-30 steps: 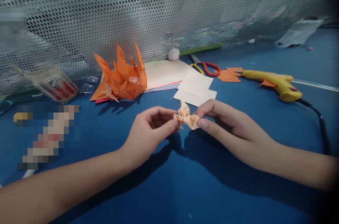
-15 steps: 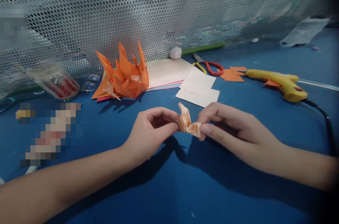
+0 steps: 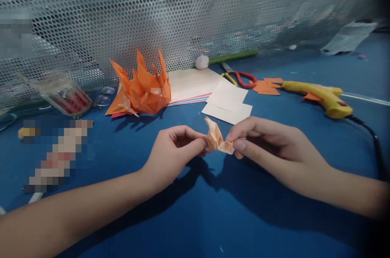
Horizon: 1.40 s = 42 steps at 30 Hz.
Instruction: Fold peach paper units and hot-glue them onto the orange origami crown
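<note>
As you look down through the head view, your left hand [image 3: 175, 150] and right hand [image 3: 274, 152] face each other over the blue table [image 3: 213, 221]. Both hands grip one folded cream paper piece [image 3: 215, 136], located midway between them and raised above the table surface. Your left thumb and fingers pinch its left part; your right thumb and fingertips pinch its right end. One pointed flap of the piece stands up and leans slightly left.

Beyond your left hand, an orange folded-paper model [image 3: 148, 95] stands with its spikes upward at the left end of a stack of coloured sheets [image 3: 189, 81]. Two pale paper squares [image 3: 229, 94] overlap at the right end of this stack, beyond your right hand. Farther back, a white ball [image 3: 202, 62] adjoins the left end of a green rod [image 3: 234, 57], near the perforated screen [image 3: 183, 14].

To the right of the squares you find scissors [image 3: 237, 75] with red and yellow handles, then small orange paper pieces [image 3: 268, 86]. The yellow glue gun [image 3: 319, 94] lies on its side at far right, its nozzle pointing left over these pieces and its black cord [image 3: 377, 142] running toward the near side. At far left, a clear jar [image 3: 68, 95] containing red material lies tilted.
</note>
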### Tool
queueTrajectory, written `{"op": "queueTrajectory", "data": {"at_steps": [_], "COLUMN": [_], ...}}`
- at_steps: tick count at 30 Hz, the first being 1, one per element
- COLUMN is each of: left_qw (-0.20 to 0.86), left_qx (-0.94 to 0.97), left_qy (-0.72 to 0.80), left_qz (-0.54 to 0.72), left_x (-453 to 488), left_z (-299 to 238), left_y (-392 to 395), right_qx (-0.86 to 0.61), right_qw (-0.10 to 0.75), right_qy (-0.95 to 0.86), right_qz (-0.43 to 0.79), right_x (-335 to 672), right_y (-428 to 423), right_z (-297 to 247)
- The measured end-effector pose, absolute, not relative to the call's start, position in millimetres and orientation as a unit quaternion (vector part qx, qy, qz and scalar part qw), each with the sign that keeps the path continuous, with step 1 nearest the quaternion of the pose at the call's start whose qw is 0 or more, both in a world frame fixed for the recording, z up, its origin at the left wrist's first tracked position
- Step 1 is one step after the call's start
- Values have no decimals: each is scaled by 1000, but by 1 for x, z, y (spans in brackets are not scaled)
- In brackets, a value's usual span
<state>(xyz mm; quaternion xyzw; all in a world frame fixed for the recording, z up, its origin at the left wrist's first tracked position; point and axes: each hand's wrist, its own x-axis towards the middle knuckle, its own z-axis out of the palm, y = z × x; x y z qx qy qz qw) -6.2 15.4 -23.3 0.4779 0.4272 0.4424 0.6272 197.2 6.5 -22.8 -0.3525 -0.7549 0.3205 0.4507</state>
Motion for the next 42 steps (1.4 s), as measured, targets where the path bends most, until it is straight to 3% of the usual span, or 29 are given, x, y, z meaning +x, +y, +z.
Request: {"op": "queueTrajectory", "data": {"at_steps": [7, 9, 12, 14, 16, 19, 26, 38, 42], "left_qw": [562, 486, 290, 186, 152, 167, 344, 233, 210], "left_qx": [562, 583, 667, 754, 816, 826, 753, 798, 813], "left_qy": [415, 425, 387, 308, 241, 224, 240, 267, 249], "left_qz": [442, 493, 566, 549, 503, 490, 507, 487, 483], "left_x": [-5, -5, -9, -13, -17, -19, -14, -8, -8], "left_z": [-31, -37, -40, -36, -31, -27, -36, -29, -30], "left_y": [16, 15, 11, 6, 3, 0, -2, -1, 0], "right_qx": [-366, -375, -378, -376, -372, -374, -398, -360, -386], "right_qw": [452, 452, 442, 434, 428, 423, 367, 324, 322], "right_qy": [-749, -745, -744, -744, -742, -728, -693, -618, -626], "right_qz": [318, 317, 329, 341, 357, 389, 477, 620, 596], "right_x": [199, 199, 198, 197, 196, 193, 188, 191, 190], "right_y": [8, 8, 7, 5, 2, -1, 0, 1, -3], "right_z": [-25, -26, -25, -24, -23, -21, -20, -25, -23]}}
